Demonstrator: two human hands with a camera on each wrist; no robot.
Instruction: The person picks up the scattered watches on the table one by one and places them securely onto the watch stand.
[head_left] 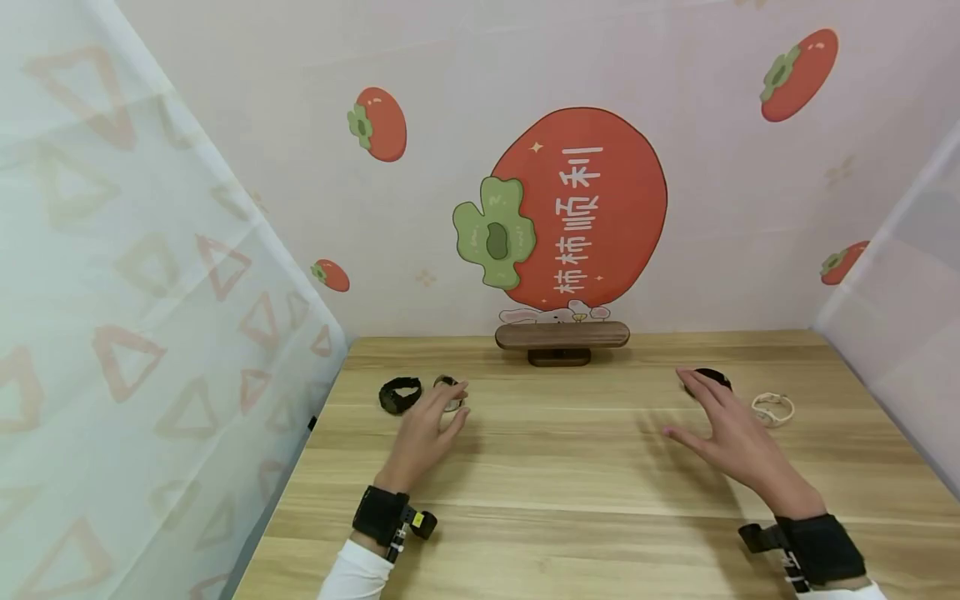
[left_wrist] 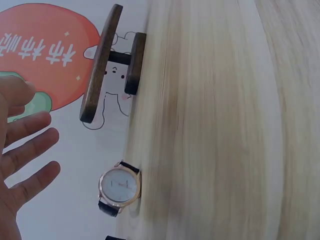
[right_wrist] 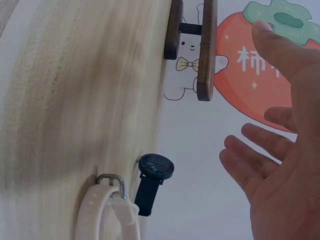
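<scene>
My left hand (head_left: 422, 433) hovers over the left of the table with its fingers spread and nothing in them. Its fingertips overlap a wristwatch with a white dial and black strap (left_wrist: 120, 186) in the head view. Just left of that lies a black wristwatch (head_left: 400, 395). On the other side my right hand (head_left: 731, 433) is raised, fingers extended and thumb apart, holding nothing. Behind its fingers sits a second black watch with a round dark dial (right_wrist: 156, 166), partly covered in the head view. A cream-strapped watch (head_left: 772, 409) lies to the right of it.
A dark wooden T-shaped stand (head_left: 562, 337) rests at the table's back edge, midway between the hands. The wood-grain table (head_left: 555, 500) meets a printed backdrop (head_left: 420, 208) behind, with hanging cloth (head_left: 150, 275) at the left side.
</scene>
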